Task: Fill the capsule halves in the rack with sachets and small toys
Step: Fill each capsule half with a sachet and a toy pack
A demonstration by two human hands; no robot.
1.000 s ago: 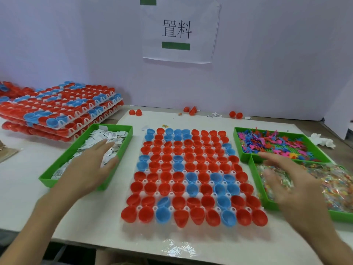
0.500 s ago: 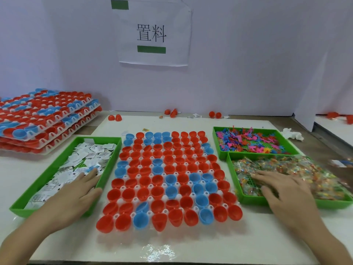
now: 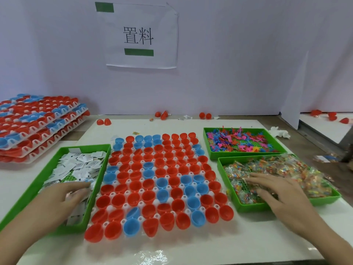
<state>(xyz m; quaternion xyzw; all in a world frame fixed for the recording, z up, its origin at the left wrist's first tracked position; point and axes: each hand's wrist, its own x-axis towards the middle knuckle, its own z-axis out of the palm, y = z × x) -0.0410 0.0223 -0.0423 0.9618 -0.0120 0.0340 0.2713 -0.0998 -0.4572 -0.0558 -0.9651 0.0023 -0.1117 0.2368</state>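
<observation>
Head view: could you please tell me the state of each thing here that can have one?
Red and blue plastic capsule halves in the white rack: open side up, look empty.
Green plastic tray of white paper sachets: partly full, base showing.
Green tray of small coloured plastic toys: partly full.
Green tray of clear bead packets: heaped.
Left hand: fingers straight, on the sachets.
Right hand: fingers spread on the packets.

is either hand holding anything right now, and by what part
Nothing held: left hand rests on the white sachets, right hand on the clear packets.
</observation>
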